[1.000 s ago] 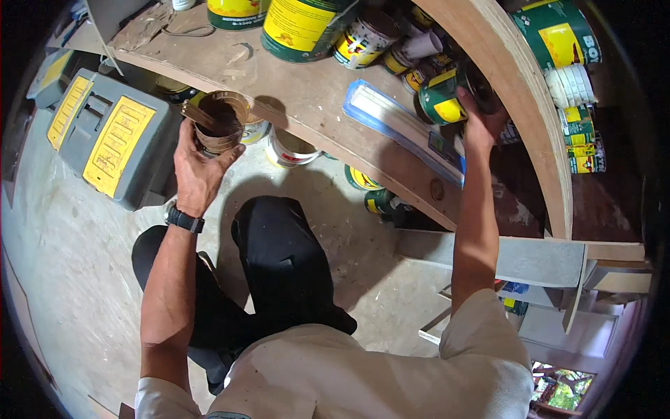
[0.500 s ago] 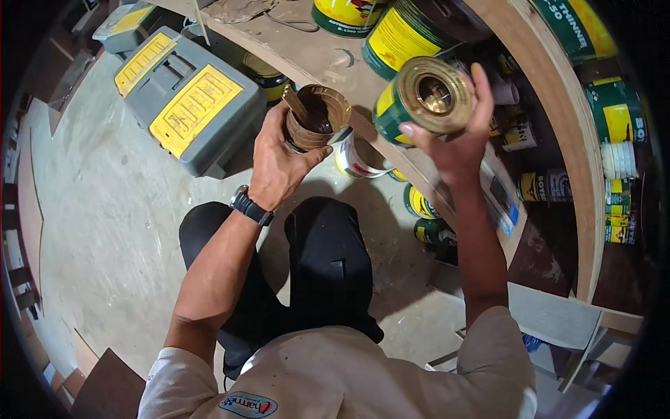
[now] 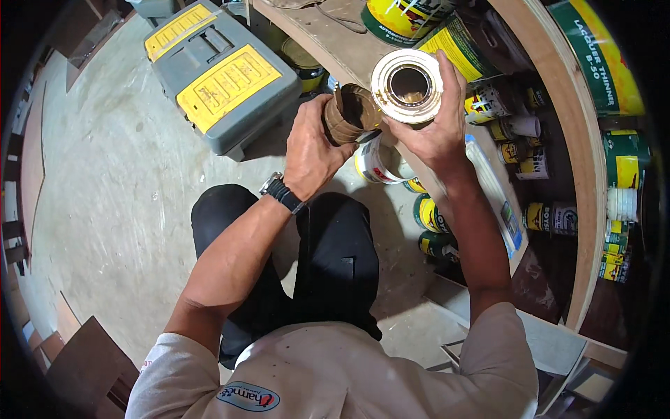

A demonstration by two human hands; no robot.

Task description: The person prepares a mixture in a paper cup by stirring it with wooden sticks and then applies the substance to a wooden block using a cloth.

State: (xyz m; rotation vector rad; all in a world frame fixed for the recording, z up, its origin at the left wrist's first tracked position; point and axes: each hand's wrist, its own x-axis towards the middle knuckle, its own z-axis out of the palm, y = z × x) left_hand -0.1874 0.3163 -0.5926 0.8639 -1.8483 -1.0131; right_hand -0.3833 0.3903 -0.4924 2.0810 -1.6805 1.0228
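My left hand (image 3: 310,150) is closed around a brown-stained cup (image 3: 340,126) with dark brown contents and a thin stir stick (image 3: 338,96) standing at its rim. The cup leans toward the right. Beside it, my right hand (image 3: 441,140) grips a metal paint can (image 3: 381,82) by its side. The can's round top faces me, and its centre hole is open, with a dark inside. Can and cup are very near each other; whether they touch I cannot tell. No liquid shows between them.
A grey-and-yellow toolbox (image 3: 241,101) sits on the floor to the left. A wooden shelf (image 3: 317,42) runs along the right, bearing green-and-yellow cans (image 3: 457,49). Below its edge stand a white tub (image 3: 377,164) and smaller cans (image 3: 429,213). A curved wooden upright (image 3: 583,140) rises farther right.
The can has come closer to the cup and turned, so its green side no longer shows. The cup now leans more to the right. The whole view has shifted somewhat.
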